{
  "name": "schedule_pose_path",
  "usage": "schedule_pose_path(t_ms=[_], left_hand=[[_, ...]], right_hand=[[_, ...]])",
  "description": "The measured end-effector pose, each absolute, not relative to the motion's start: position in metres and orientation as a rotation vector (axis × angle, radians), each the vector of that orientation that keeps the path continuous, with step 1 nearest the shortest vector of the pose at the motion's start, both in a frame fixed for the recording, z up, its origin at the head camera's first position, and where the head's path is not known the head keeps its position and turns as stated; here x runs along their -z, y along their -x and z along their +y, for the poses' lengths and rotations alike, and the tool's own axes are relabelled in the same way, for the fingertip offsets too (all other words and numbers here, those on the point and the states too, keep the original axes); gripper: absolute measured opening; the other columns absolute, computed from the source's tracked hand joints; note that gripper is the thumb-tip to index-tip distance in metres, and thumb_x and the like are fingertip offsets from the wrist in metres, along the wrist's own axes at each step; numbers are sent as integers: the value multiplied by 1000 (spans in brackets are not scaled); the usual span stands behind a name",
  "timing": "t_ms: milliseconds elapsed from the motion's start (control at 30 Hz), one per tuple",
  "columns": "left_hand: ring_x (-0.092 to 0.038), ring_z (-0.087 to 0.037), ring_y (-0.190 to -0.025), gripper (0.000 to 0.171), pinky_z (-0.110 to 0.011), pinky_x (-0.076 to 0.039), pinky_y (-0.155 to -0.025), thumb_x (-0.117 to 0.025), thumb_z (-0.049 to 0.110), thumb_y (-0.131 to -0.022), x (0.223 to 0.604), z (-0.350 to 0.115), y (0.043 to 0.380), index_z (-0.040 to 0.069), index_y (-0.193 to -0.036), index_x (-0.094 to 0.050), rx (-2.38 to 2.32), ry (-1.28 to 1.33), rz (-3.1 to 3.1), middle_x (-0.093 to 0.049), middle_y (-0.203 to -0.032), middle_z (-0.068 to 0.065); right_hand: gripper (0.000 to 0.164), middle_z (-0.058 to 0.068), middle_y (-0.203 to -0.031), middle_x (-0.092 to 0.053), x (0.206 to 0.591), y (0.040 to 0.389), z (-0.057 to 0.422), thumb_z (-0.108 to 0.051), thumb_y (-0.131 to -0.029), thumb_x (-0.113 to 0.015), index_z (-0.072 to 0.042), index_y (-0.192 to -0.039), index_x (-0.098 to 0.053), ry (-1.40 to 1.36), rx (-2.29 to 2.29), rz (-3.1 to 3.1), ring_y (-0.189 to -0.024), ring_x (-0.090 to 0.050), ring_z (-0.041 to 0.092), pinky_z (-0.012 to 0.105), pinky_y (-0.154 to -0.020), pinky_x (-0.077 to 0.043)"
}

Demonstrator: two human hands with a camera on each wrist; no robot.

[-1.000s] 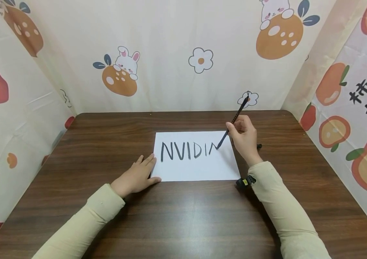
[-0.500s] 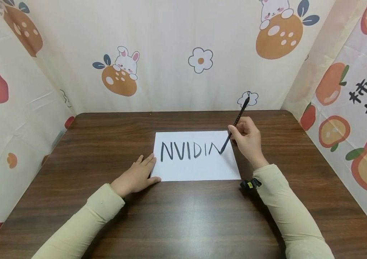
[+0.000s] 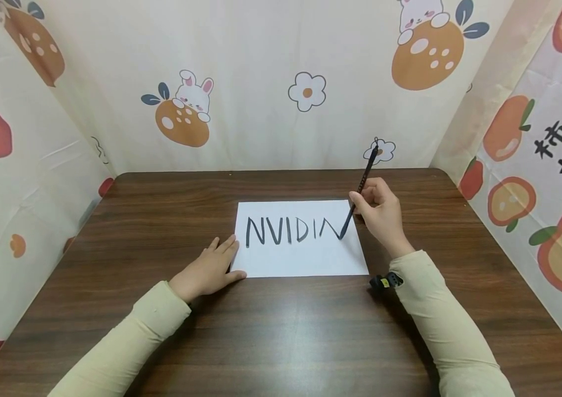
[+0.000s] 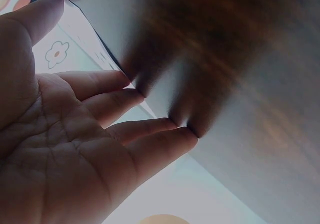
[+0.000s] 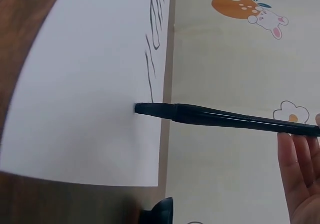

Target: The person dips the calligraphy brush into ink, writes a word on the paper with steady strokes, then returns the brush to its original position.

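Observation:
A white sheet of paper (image 3: 291,262) lies flat on the table and bears dark brush letters reading "NVIDI" plus slanted strokes at the right end. My right hand (image 3: 380,212) pinches a dark writing brush (image 3: 364,175) by its handle, over the sheet's right edge. The brush tip (image 5: 142,108) touches the paper at the foot of the last stroke in the right wrist view. At the sheet's left edge my left hand (image 3: 209,270) rests with fingers spread, fingertips and thumb on the border. From below, the left wrist view shows its palm (image 4: 65,154) and straight fingers.
The brown wooden table (image 3: 281,342) extends around the sheet. Behind it hangs a pale curtain (image 3: 256,49) printed with rabbits, fruit and flowers; similar cloth hangs at both sides. In the right wrist view a dark object (image 5: 159,213) lies beyond the sheet's edge.
The brush tip has moved down and to the right, lengthening the slanted stroke. My right hand shifted slightly right and the brush stands a little steeper. My left hand has stayed put.

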State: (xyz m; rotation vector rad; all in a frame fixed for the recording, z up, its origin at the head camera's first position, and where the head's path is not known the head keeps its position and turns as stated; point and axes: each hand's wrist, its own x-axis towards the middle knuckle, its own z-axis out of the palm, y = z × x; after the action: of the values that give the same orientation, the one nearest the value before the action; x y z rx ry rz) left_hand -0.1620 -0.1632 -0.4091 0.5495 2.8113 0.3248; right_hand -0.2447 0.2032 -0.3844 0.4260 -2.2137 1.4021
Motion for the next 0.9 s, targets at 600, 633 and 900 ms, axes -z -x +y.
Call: schedule_pose_path(t_ms=[600, 633, 900], left_hand=[[-21, -57, -142, 78, -68, -29, -110, -59, 44, -96, 411, -164, 163, -5, -150, -33, -323, -543, 2809, -24, -160, -23], [-21, -57, -142, 78, -68, -29, -110, -59, 45, -96, 411, -165, 163, -5, -150, -33, -323, -544, 2810, -24, -160, -23], [-21, -56, -142, 78, -68, -29, -110, -59, 45, -96, 414, -165, 163, -4, -150, -32, -328, -548, 2810, -24, -160, -22]], right_hand=[[28, -5, -79, -60, 386, 262, 188, -10, -91, -69, 7, -107, -53, -349, -1558, -2087, -61, -63, 10, 18, -60, -57], [29, -5, -79, -60, 387, 264, 187, -10, -91, -69, 7, -107, -52, -338, -1576, -2082, -61, -63, 10, 18, -59, -57], [34, -7, -79, -60, 391, 268, 184, -17, -92, -69, 6, -109, -50, -270, -1639, -2077, -61, -63, 10, 19, -61, -57]])
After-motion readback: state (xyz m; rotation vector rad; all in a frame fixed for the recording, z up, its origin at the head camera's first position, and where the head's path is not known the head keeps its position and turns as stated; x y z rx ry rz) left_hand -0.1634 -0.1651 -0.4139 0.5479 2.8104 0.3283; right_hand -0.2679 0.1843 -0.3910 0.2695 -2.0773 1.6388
